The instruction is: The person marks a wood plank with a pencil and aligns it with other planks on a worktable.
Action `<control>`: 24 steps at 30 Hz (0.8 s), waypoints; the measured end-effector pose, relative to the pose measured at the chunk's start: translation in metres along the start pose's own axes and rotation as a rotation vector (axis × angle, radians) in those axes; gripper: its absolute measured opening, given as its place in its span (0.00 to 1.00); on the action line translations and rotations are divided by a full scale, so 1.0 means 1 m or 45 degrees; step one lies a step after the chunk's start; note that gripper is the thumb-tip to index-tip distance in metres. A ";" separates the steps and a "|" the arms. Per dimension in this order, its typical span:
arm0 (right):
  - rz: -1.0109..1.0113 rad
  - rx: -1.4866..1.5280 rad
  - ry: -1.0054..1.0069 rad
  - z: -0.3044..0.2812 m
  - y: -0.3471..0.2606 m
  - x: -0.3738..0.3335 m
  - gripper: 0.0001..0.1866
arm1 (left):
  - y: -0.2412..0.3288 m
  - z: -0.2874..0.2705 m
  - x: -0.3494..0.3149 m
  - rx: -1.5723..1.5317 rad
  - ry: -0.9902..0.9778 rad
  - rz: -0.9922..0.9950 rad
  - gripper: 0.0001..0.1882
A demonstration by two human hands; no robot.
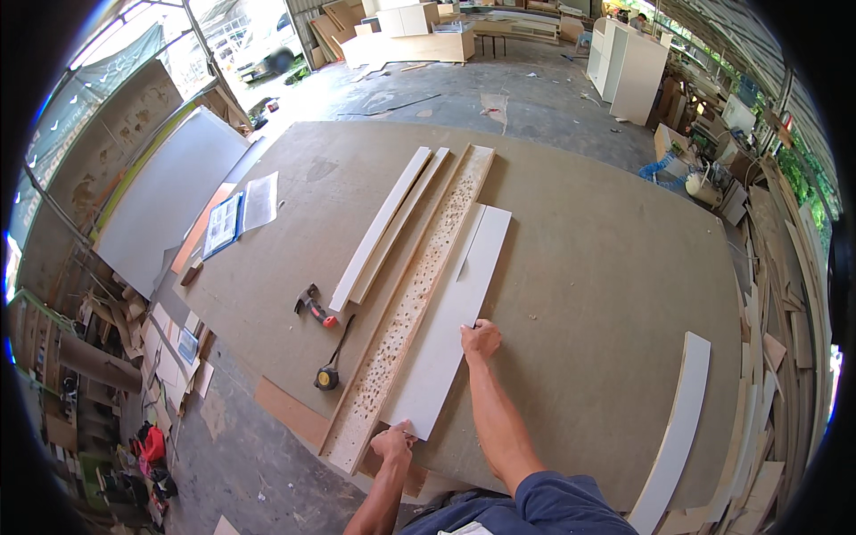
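While the left hand (392, 441) grips the near end of the white board (450, 316), the right hand (482, 341) curls at its right edge; whether it grips, I cannot tell. The board lies beside the speckled strip (415, 294) on the counter (606, 294); guiding both ends evenly seems best.

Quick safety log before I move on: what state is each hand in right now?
Left hand: closed on the white board's near end, thumb on top.
Right hand: curled at the board's right edge; what it grips cannot be told.
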State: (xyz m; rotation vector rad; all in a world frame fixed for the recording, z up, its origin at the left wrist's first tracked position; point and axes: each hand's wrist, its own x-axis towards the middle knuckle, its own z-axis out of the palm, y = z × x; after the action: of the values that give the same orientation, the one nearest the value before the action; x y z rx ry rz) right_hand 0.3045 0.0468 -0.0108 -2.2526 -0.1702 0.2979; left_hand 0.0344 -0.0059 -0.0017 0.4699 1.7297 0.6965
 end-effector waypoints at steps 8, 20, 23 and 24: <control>-0.014 0.029 0.011 0.003 0.003 0.009 0.15 | -0.001 0.005 0.002 0.001 -0.023 -0.006 0.10; -0.008 0.071 0.031 0.000 -0.003 0.014 0.12 | 0.004 0.014 0.000 0.074 -0.011 -0.027 0.08; -0.008 0.085 0.015 -0.001 -0.004 0.017 0.12 | 0.004 0.016 0.001 0.061 -0.029 -0.033 0.08; -0.018 0.095 0.023 0.000 -0.003 0.018 0.12 | 0.005 0.018 0.000 0.056 -0.027 -0.030 0.07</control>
State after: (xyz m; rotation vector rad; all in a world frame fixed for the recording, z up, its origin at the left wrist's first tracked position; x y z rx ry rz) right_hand 0.3223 0.0524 -0.0111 -2.1791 -0.1629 0.2719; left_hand 0.0512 0.0014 -0.0009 0.4849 1.7305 0.6358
